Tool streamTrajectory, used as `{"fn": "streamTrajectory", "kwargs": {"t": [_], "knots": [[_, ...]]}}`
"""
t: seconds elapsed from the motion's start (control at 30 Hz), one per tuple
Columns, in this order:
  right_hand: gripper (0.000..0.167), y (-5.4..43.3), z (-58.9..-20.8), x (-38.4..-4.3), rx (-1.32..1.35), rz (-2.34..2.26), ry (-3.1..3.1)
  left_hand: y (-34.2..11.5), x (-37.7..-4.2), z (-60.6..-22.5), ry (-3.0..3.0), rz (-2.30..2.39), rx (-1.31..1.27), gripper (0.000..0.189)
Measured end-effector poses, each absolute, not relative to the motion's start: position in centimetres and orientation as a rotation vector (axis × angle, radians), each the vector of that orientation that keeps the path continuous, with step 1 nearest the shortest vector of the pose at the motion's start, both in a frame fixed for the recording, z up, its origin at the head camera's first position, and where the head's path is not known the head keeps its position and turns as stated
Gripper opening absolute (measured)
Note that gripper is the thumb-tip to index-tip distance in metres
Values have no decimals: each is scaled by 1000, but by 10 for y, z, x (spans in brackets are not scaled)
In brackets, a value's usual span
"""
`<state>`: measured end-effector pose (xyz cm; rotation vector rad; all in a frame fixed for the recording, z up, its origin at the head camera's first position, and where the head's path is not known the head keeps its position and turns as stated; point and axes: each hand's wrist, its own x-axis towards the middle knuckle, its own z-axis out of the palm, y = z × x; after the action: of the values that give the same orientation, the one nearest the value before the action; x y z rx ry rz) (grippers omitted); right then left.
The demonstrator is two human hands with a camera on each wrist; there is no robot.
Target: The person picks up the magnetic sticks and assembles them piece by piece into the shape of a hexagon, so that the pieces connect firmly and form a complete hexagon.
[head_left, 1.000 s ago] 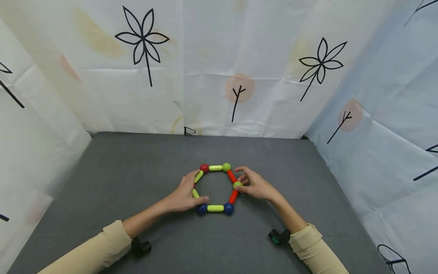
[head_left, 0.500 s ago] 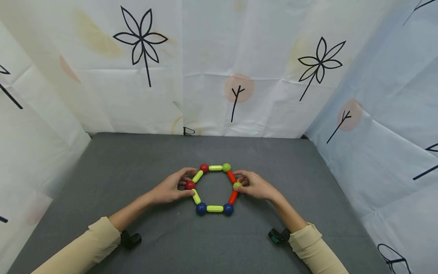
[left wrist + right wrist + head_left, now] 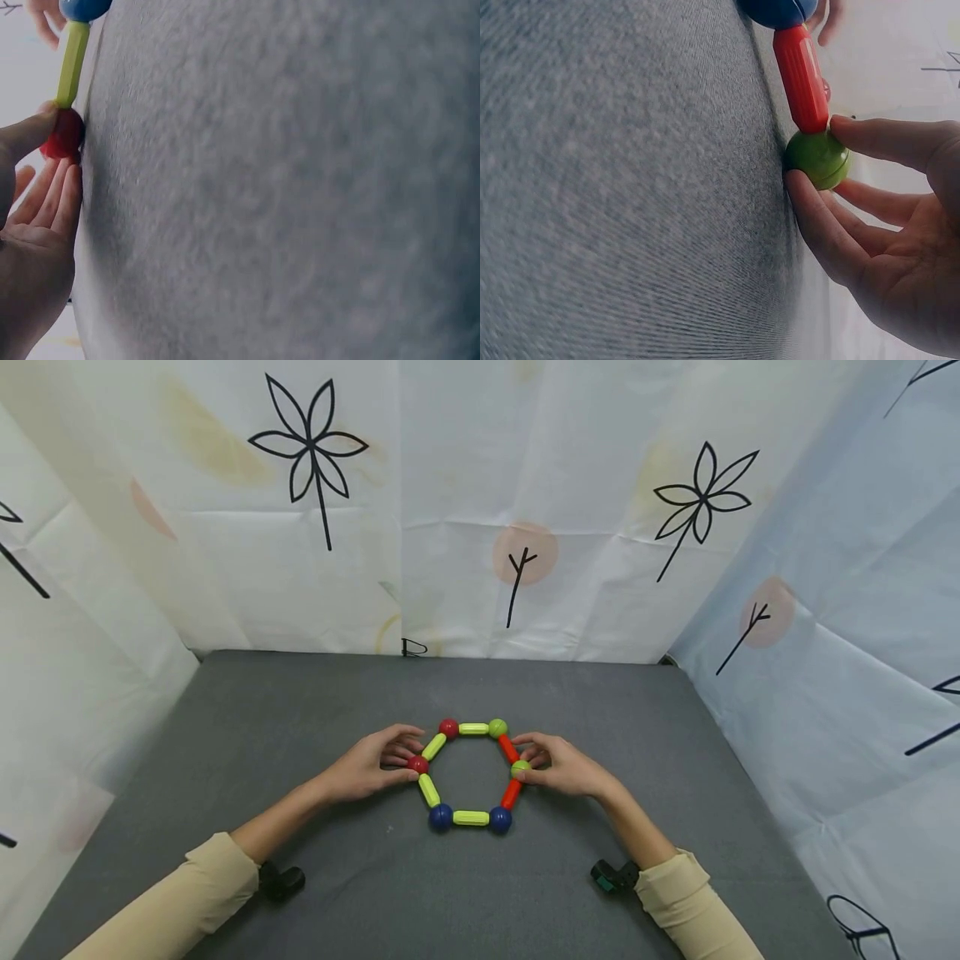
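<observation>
A six-sided ring of coloured balls and rods lies flat on the grey surface in the head view. At its left corner, my left hand (image 3: 369, 766) pinches a red ball (image 3: 417, 765) between thumb and fingers. Opposite, my right hand (image 3: 566, 767) holds a green ball (image 3: 521, 769), with thumb and fingertips on it in the right wrist view. Two blue balls (image 3: 441, 817) form the near corners, joined by a yellow-green rod (image 3: 470, 818). Another red ball (image 3: 448, 728) and green ball (image 3: 498, 727) make the far corners. Red rods (image 3: 511, 794) run along the right side.
The grey cloth-covered table (image 3: 480, 893) spreads around the ring. White patterned curtains (image 3: 465, 585) enclose the back and both sides. Each wrist carries a small black camera (image 3: 282, 882).
My left hand has drawn back leftward from over the ring's left side, uncovering the red ball, and now pinches it. The right hand stays on the green ball, and the ring has barely moved.
</observation>
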<state>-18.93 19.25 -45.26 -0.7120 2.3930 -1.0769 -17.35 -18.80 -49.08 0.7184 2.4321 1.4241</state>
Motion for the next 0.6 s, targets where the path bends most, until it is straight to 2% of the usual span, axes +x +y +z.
{"fn": "streamTrajectory", "kwargs": {"t": [0.6], "knots": [[56, 197, -456, -192, -743, -1106, 2361, -188, -175, -496, 2499, 1405, 717, 60]]}}
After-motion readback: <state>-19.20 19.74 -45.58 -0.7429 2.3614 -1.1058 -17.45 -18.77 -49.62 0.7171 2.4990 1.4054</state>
